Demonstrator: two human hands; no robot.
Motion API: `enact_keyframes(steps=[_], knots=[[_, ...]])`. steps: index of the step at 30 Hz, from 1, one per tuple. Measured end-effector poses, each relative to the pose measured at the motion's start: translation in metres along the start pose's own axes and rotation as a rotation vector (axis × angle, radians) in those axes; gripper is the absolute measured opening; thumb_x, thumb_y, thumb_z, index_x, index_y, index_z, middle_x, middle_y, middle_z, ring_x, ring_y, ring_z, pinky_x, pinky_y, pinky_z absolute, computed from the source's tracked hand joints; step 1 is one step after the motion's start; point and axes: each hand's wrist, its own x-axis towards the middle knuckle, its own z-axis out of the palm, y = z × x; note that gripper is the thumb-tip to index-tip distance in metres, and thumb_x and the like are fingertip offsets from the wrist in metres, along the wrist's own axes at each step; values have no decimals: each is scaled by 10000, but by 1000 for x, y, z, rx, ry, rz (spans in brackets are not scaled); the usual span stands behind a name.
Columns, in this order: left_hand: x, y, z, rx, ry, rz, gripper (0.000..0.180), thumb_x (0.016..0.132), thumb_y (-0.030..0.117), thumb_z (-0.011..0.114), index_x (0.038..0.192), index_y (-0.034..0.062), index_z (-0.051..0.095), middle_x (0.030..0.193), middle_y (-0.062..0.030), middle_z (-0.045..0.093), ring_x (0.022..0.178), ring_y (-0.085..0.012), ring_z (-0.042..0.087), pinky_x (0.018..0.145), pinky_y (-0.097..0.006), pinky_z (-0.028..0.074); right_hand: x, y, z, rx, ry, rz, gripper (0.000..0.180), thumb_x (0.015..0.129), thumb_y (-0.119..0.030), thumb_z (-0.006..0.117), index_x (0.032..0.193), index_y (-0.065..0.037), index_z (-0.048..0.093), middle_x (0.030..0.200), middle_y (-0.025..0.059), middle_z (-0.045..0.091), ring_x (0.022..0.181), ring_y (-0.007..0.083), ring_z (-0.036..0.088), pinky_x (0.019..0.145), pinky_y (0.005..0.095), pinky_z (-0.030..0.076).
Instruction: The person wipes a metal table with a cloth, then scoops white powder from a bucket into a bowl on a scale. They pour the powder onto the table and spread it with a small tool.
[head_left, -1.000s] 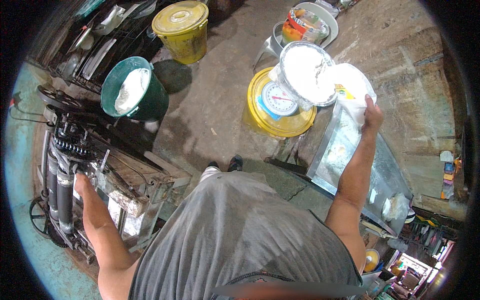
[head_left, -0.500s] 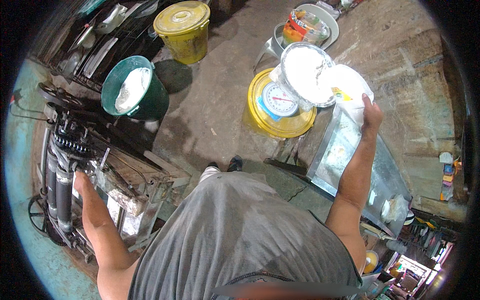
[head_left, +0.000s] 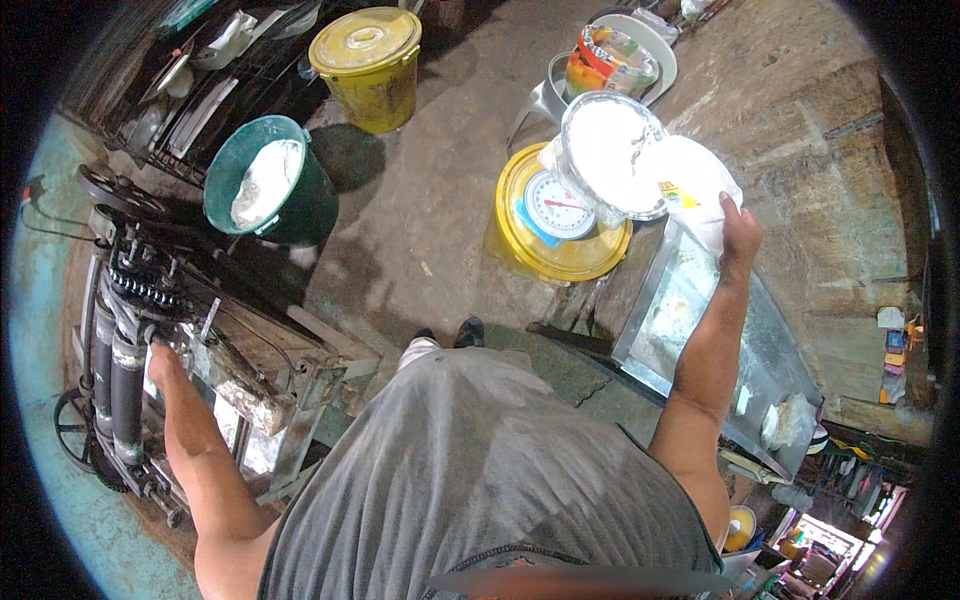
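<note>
My right hand point(head_left: 738, 232) is raised and grips a white plastic bag point(head_left: 688, 185) of white powder. The bag is tipped toward a round metal bowl point(head_left: 610, 152) heaped with white powder, which sits on a dial weighing scale point(head_left: 557, 205). The scale stands on a yellow lidded bucket point(head_left: 560, 255). My left hand point(head_left: 160, 362) rests on a dark metal roller machine point(head_left: 125, 340) at the left, its fingers mostly hidden against the machine's rollers.
A green bucket point(head_left: 270, 190) with white powder and a second yellow lidded bucket point(head_left: 368, 62) stand on the concrete floor. A metal tray point(head_left: 700, 330) lies under my right arm. A white basin point(head_left: 625, 55) with packets sits behind the scale. Racks line the top left.
The bag in my right hand has shifted slightly over the bowl. My left hand has stayed on the machine.
</note>
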Motion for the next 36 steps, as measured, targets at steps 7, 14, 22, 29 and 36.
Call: enact_keyframes(steps=[7,14,22,29,36], knots=[[4,-5,-3,31,4,59,732,874,589,500,1199,-44,675,1288,-218,644,1195,-373,616,1004,-463,474,-3,-8,-1,-40,-9,37,464,791,-340,785,954,90,722,896,144,721,823,214,663,775,341,495],[13,-4,1,34,9,48,743,873,593,501,1178,-62,677,1239,-213,669,1171,-373,627,988,-452,476,6,3,-4,-134,17,17,468,787,-360,779,950,76,734,891,148,723,813,213,664,773,342,495],[8,-4,0,21,6,18,757,826,596,501,1173,-51,686,1251,-210,665,1148,-366,640,970,-451,492,3,-3,-2,-144,24,12,466,788,-350,781,954,83,732,912,162,728,824,225,671,788,343,496],[-14,0,-5,74,1,83,751,872,582,449,1180,-63,678,1254,-225,660,1178,-358,627,1004,-449,467,6,0,-2,-81,-26,-1,509,811,-372,779,1018,85,697,934,138,698,825,215,650,756,350,492],[-13,1,-16,20,-1,53,742,821,585,514,1170,-45,693,1260,-203,664,1161,-364,634,984,-446,484,7,4,2,-43,-26,9,496,815,-361,784,1013,85,696,931,139,696,818,212,646,747,344,493]])
